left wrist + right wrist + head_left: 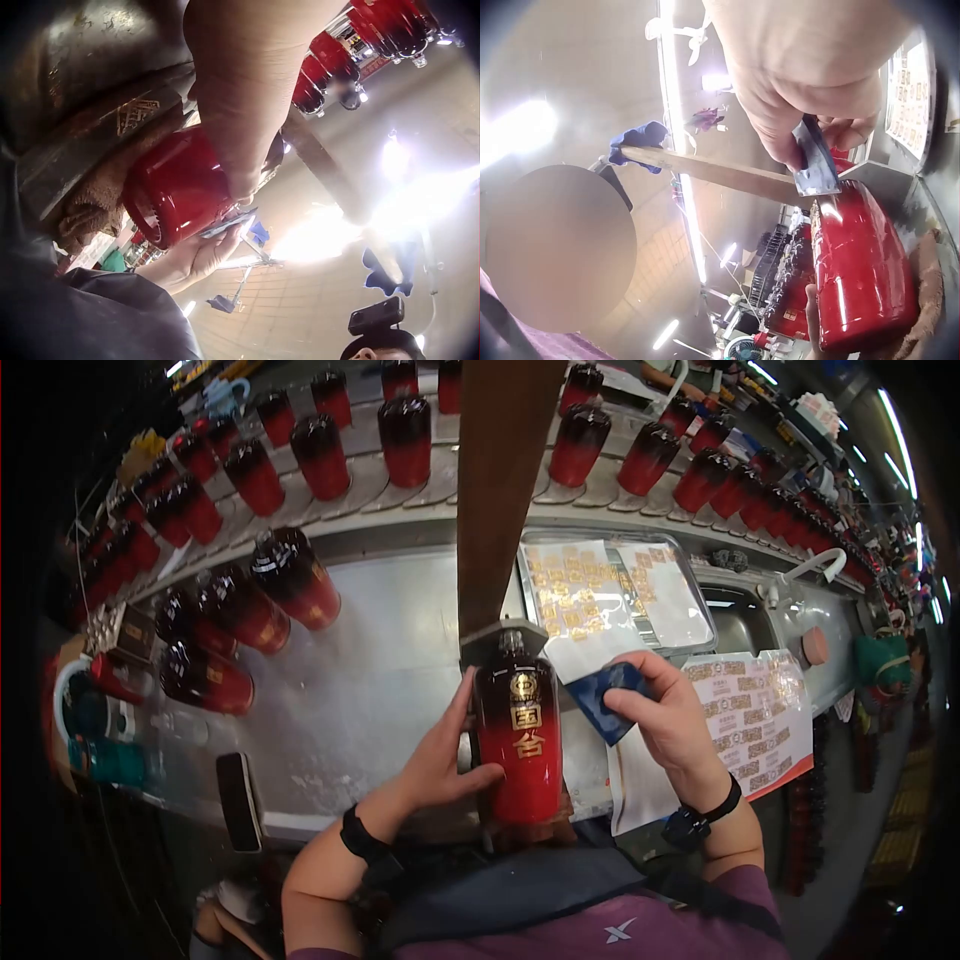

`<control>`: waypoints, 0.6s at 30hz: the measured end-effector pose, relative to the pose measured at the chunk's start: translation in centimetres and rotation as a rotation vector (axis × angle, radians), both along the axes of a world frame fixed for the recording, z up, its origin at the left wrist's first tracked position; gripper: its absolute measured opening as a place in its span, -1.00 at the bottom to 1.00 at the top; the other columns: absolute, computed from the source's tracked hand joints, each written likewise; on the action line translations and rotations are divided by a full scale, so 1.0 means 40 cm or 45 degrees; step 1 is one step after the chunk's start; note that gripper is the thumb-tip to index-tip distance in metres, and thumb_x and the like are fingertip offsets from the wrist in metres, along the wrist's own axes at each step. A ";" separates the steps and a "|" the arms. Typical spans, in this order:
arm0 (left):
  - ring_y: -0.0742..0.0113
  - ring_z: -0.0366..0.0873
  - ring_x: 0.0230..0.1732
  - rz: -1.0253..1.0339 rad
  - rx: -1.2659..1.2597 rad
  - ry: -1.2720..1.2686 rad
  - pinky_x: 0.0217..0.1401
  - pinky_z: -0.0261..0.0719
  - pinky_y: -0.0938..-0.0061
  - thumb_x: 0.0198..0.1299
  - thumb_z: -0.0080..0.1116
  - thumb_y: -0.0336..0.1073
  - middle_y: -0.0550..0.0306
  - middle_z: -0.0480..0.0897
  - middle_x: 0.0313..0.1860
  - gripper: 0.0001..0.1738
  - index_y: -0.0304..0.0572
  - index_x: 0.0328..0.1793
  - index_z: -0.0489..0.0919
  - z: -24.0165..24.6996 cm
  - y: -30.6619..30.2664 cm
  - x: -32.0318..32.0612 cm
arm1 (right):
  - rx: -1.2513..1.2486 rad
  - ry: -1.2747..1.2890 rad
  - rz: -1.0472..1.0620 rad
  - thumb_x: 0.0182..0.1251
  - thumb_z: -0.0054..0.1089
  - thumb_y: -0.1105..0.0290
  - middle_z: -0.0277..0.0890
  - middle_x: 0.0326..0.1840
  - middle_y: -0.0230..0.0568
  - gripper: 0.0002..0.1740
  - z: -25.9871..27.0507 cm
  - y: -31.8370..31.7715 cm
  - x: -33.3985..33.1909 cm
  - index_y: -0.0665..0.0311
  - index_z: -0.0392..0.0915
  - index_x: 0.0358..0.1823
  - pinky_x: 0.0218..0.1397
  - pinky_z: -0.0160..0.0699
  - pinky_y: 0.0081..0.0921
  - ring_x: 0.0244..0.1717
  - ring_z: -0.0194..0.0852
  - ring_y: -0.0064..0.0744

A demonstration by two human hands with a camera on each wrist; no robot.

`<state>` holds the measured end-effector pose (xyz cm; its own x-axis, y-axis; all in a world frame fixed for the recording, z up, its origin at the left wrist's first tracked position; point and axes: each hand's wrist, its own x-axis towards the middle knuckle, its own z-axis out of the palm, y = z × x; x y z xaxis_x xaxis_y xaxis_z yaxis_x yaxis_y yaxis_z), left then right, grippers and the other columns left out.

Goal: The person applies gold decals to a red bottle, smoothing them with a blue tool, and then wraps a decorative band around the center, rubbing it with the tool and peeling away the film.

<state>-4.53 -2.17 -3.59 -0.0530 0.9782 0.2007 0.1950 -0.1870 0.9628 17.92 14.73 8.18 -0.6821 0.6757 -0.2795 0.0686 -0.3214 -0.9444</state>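
A glossy bottle, black fading to red with gold lettering, lies in front of the person, its neck toward a metal bracket on a wooden post. My left hand holds it from the left side, fingers along its flank and thumb over the front. In the left wrist view the bottle's red base shows under that hand. My right hand pinches a dark blue flat piece between thumb and fingers. In the right wrist view this blue piece looks bent, its edge right by the bottle's upper part.
Gold stickers lie on sheets in a metal tray, with a printed sheet nearer. Several bottles lie on the left; more stand along a conveyor. The wooden post rises mid-table. A phone lies at the left edge.
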 end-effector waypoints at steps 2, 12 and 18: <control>-0.11 0.14 0.61 0.001 0.037 -0.053 0.51 0.34 0.12 0.15 0.42 -0.01 -0.37 -0.02 0.65 0.30 -0.33 0.69 -0.33 -0.005 -0.002 0.006 | 0.079 0.061 -0.057 0.26 0.37 0.55 0.63 -0.15 -0.39 -0.68 0.001 0.000 -0.014 0.32 0.56 0.03 -0.08 0.55 -0.70 -0.19 0.57 -0.70; -0.12 0.25 0.55 0.012 0.031 0.003 0.47 0.37 0.14 0.13 0.44 0.01 -0.37 0.09 0.61 0.32 -0.30 0.69 -0.31 0.007 -0.001 -0.002 | 0.601 -0.139 0.270 0.22 0.38 0.51 0.62 -0.19 -0.36 -0.72 0.033 -0.038 -0.087 0.33 0.61 -0.03 -0.09 0.50 -0.65 -0.19 0.56 -0.61; -0.19 0.28 0.52 0.002 0.041 -0.001 0.47 0.36 0.12 0.10 0.44 0.08 -0.40 0.13 0.59 0.35 -0.31 0.69 -0.31 -0.016 0.001 -0.007 | 1.015 -0.186 0.477 0.08 0.42 0.48 0.57 -0.28 -0.20 -0.72 0.028 -0.046 -0.101 0.30 0.64 -0.14 -0.16 0.50 -0.47 -0.26 0.54 -0.31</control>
<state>-4.82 -2.13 -4.23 -0.0550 0.9711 0.2322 0.1945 -0.2176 0.9564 13.87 12.89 9.30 -0.8916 0.4462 0.0766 0.1746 0.4950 -0.8512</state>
